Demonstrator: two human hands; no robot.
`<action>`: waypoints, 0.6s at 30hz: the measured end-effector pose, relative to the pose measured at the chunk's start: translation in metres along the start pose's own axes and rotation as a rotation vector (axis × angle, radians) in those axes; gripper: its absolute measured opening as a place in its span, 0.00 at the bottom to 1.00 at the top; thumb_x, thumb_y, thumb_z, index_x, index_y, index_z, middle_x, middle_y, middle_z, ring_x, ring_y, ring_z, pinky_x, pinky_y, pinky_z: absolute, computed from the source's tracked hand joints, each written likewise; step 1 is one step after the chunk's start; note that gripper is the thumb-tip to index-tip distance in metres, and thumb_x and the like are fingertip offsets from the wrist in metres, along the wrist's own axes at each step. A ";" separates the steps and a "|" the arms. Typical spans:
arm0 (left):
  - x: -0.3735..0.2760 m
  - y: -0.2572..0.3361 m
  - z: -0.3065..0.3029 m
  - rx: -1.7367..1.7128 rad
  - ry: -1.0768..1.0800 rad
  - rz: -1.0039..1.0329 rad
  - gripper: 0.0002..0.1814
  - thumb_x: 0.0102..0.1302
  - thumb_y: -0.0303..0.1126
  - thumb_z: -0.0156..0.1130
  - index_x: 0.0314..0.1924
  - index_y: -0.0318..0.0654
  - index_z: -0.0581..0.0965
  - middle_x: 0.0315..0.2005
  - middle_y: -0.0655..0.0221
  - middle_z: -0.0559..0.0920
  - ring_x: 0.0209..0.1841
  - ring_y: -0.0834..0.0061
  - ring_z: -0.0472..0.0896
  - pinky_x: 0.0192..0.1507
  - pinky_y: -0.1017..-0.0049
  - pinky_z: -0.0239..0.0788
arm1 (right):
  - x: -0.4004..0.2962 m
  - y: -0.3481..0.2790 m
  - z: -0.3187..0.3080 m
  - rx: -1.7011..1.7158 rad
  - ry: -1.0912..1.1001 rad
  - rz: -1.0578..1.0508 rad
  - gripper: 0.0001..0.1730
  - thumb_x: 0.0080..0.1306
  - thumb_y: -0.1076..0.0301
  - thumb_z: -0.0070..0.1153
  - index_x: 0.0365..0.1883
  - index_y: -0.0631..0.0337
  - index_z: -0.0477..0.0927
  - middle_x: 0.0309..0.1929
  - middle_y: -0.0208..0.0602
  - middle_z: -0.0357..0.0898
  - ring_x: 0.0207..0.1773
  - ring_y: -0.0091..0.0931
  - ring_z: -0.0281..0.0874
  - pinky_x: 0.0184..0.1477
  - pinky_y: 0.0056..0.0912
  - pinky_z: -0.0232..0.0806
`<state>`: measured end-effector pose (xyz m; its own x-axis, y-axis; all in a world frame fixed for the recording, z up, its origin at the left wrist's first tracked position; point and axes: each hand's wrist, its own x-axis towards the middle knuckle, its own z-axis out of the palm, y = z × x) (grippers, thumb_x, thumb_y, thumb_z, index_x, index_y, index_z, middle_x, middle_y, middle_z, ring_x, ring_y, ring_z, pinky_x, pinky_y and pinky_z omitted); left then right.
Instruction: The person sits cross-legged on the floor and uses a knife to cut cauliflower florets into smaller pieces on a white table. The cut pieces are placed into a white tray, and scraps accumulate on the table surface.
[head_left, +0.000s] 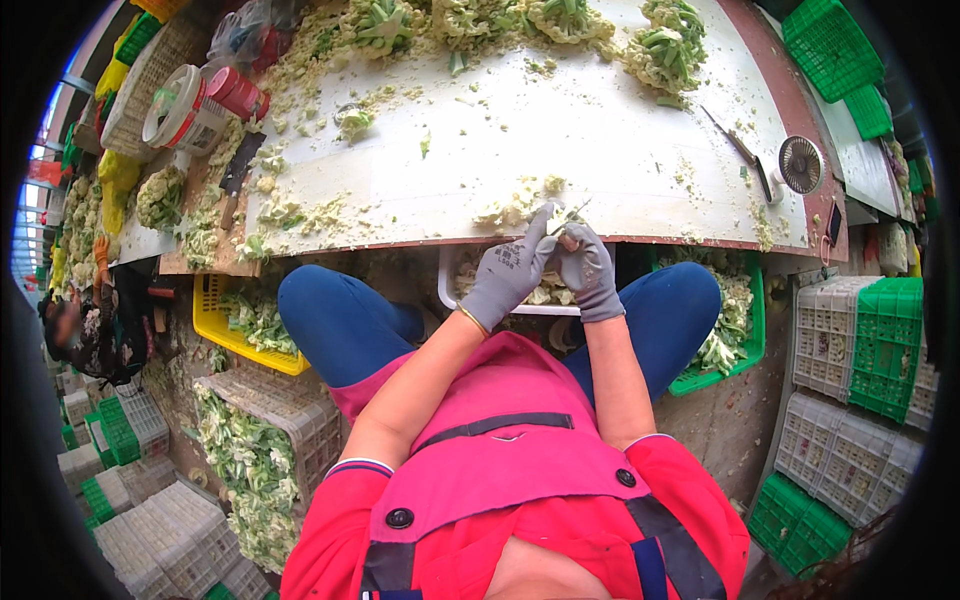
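Note:
Both my hands wear grey gloves and meet at the front edge of a white-topped table. My left hand grips a small cauliflower piece, its index finger stretched along it. Beside it, my right hand is closed around what looks like a small knife; its thin blade shows above the fingers, the handle hidden. Cut florets lie on the table just beyond the hands. Below them, between my knees, a white plastic tub holds cauliflower pieces.
Cauliflower heads line the far side. A long knife and small fan are right; a cleaver and bucket left. Yellow and green crates flank my legs. Another person is far left.

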<state>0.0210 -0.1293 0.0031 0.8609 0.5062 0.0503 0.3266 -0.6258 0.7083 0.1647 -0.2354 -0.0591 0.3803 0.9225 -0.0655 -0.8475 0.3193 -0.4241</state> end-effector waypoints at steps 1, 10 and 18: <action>0.002 -0.005 0.004 0.050 0.011 0.031 0.31 0.82 0.48 0.44 0.78 0.46 0.59 0.37 0.46 0.85 0.35 0.48 0.85 0.37 0.53 0.75 | 0.001 -0.001 0.001 0.004 0.001 0.037 0.11 0.79 0.64 0.45 0.34 0.56 0.71 0.30 0.26 0.68 0.38 0.23 0.72 0.46 0.28 0.70; 0.019 -0.033 0.004 -1.380 -0.027 -0.479 0.19 0.83 0.51 0.45 0.60 0.48 0.71 0.16 0.72 0.71 0.09 0.81 0.61 0.11 0.77 0.53 | -0.006 -0.010 0.047 -0.325 0.167 0.052 0.40 0.64 0.75 0.54 0.75 0.73 0.61 0.53 0.37 0.79 0.53 0.23 0.76 0.59 0.24 0.67; 0.008 -0.018 -0.033 -0.987 -0.342 -0.303 0.30 0.83 0.53 0.43 0.75 0.44 0.66 0.18 0.75 0.73 0.13 0.86 0.65 0.16 0.82 0.60 | 0.005 -0.009 0.025 -0.367 0.292 0.190 0.28 0.83 0.55 0.44 0.73 0.62 0.66 0.61 0.36 0.77 0.55 0.23 0.78 0.58 0.32 0.75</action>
<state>0.0086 -0.0945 0.0142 0.9103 0.2716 -0.3124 0.2177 0.3276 0.9194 0.1643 -0.2285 -0.0328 0.3643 0.8408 -0.4003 -0.7458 0.0060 -0.6661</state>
